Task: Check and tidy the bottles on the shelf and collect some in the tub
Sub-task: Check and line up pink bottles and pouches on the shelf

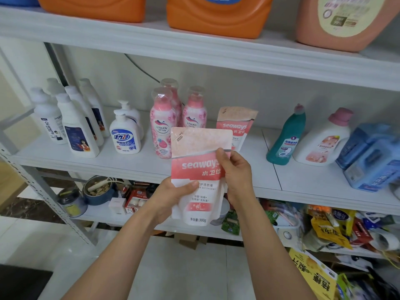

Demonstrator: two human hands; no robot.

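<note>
**Middle shelf point(303, 182), left to right**

1. White bottles point(74, 131): upright cluster at the far left.
2. Pink bottles point(163, 126): 3, upright, just behind the held pouch.
3. Pouch point(199, 148): held off the shelf, in front of its edge. Left hand point(171, 198) is clamped on its lower left; right hand point(238, 176) grips its right edge.
4. Second pouch point(236, 124): standing further back.

**Risks:** the soft pouch may sag or slip if 1 hand lets go. Putting it back carelessly could topple the pink bottles or the second pouch. The tub is not in view.
</note>
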